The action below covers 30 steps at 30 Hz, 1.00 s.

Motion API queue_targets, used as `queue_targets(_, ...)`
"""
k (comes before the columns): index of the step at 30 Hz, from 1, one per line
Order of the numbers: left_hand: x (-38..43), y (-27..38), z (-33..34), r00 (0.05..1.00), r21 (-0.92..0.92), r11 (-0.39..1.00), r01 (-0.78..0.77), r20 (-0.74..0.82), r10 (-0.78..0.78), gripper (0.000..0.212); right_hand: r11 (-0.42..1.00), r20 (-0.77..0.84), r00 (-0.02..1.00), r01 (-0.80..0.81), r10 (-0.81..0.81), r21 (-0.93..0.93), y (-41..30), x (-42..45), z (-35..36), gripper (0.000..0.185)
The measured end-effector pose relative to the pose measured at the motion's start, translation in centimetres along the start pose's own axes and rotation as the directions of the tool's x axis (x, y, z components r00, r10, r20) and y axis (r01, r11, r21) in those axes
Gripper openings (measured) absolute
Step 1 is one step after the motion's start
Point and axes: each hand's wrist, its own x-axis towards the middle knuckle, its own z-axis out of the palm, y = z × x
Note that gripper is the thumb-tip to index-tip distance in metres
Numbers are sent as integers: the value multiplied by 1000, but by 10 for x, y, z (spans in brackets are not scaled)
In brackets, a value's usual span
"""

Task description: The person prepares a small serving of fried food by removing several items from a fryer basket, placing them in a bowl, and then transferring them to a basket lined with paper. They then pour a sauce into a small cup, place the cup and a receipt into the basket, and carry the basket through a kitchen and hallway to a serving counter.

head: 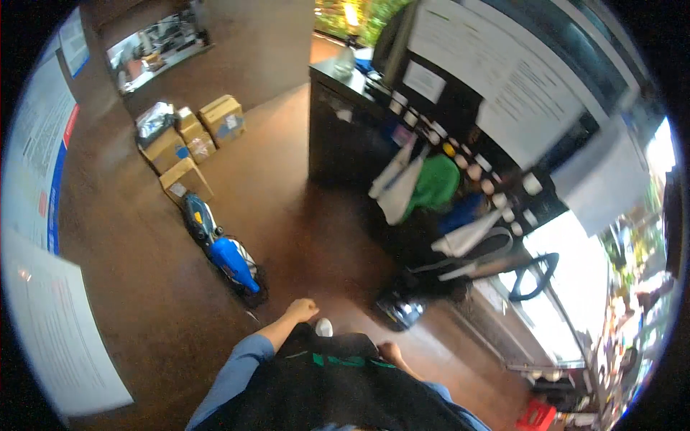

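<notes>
My left hand (303, 311) hangs before my body with its fingers curled in, and nothing shows in it. My right hand (389, 351) is low at my right side, blurred and partly behind the dark apron (334, 382), so its grip is unclear. Nearest to my left hand, a blue-bodied device (233, 261) lies on the brown floor (323, 242) along the left wall. A dark grey device (197, 218) with a yellow patch adjoins it. On the floor beyond my right hand is a dark, shiny rounded object (401, 311). One white shoe tip (324, 327) peeks out past the apron.
Cardboard boxes (222, 121) line the left wall, one topped by a dark plastic bag (156, 121). Cloth bags, one green (434, 183), hang from a black cabinet (339, 140). A dark loop handle (533, 277) juts out at right. Lower right shows a red container (536, 416).
</notes>
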Motion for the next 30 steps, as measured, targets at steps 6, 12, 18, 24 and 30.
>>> queue_targets(6,121,40,-176,989,-762,633,140,72,-132,27,990,227,972,-92,66,106,-19,97,-99,28)
queue_targets(12,230,-98,-284,892,-894,440,91,-123,-435,27,982,284,954,-137,96,129,-104,325,-262,28)
queue_targets(18,162,-180,-331,434,-988,123,-98,-153,-888,15,873,120,983,64,-139,483,-333,619,-459,32)
queue_targets(24,206,-233,-342,237,-984,-169,-64,150,-960,24,726,-269,745,662,-611,186,-713,675,-659,31)
queue_targets(30,342,-349,-560,297,-986,-158,-50,136,-945,29,695,116,686,710,-719,114,-811,789,-699,30)
